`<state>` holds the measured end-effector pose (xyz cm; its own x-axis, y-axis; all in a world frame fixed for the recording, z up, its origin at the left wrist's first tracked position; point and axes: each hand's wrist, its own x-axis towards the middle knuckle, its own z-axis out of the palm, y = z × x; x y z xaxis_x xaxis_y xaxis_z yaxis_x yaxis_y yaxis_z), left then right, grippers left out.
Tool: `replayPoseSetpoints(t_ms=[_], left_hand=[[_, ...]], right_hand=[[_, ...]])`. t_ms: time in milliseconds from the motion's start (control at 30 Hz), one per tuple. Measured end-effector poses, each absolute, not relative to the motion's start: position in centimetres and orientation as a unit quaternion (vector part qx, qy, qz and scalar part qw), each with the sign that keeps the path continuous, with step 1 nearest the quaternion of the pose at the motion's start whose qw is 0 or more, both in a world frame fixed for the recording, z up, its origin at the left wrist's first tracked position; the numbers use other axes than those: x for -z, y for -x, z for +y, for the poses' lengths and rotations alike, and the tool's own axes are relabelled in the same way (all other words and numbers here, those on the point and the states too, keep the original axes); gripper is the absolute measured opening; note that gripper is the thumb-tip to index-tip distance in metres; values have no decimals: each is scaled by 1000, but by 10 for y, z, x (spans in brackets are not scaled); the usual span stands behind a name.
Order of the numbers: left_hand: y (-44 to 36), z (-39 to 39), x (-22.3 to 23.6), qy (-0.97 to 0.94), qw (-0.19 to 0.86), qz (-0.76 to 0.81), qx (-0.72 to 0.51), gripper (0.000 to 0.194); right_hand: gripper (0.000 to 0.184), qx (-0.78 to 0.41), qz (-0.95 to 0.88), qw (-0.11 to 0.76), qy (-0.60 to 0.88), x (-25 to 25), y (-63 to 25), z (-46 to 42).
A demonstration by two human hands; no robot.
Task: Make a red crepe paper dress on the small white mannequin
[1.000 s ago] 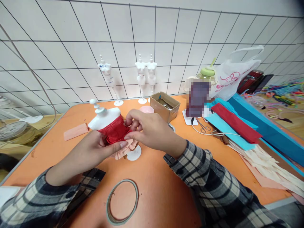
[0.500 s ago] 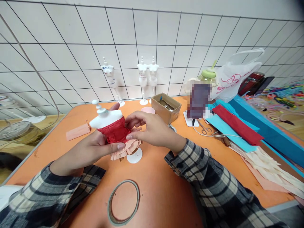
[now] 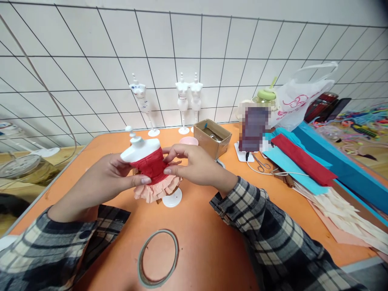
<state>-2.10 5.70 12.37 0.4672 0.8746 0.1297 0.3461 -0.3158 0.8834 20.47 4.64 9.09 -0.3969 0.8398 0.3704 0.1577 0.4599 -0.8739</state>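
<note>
A small white dress-form mannequin (image 3: 144, 148) leans to the left between my hands, its round white base (image 3: 172, 198) on the table. A red crepe-paper bodice (image 3: 153, 165) wraps its torso, with a ruffled peach paper skirt (image 3: 156, 189) below. My left hand (image 3: 117, 173) grips the mannequin from the left, thumb on the front of the bodice's lower edge, its other fingers behind. My right hand (image 3: 190, 163) pinches the bodice's right side between thumb and fingers. A ring of tape (image 3: 139, 266) lies flat in front of my hands.
Several bare mannequins (image 3: 182, 95) stand along the tiled wall. Behind my right hand are a cardboard box (image 3: 222, 143) and a pink dish (image 3: 188, 140). Scissors (image 3: 261, 165), a blurred-out device (image 3: 255, 128), a red paper strip (image 3: 303, 159) and blue sheets (image 3: 291, 169) lie to the right.
The mannequin has shifted slightly right and turned a little more upright. My left thumb has slid left along the bodice, showing more of the ruffle. My right hand stays at its side.
</note>
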Motion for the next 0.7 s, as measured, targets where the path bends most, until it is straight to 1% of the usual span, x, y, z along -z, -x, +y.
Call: replayPoseSetpoints(t_ms=[133, 200, 300, 367, 467, 567, 633, 700], left_hand=[[18, 61, -108, -713, 422, 419, -372, 42], [15, 59, -104, -710, 385, 443, -390, 42], [12, 55, -105, -705, 342, 458, -421, 34], [13, 55, -106, -699, 372, 443, -421, 36], [17, 58, -106, -681, 434, 424, -410, 43], [19, 59, -103, -669, 471, 416, -397, 48], [17, 56, -102, -671, 481, 398, -399, 53], [13, 52, -103, -687, 479, 382, -391, 59]], right_hand=[[13, -403, -731, 428, 348, -84, -206, 54], [20, -424, -722, 429, 338, -84, -207, 56], [43, -461, -697, 425, 350, -90, -211, 55], [50, -487, -669, 415, 377, -95, -213, 51], [53, -544, -625, 407, 385, -97, -214, 44], [56, -603, -578, 408, 368, -91, -215, 43], [51, -613, -559, 419, 368, -87, -218, 44], [53, -597, -554, 452, 363, -88, -222, 44]])
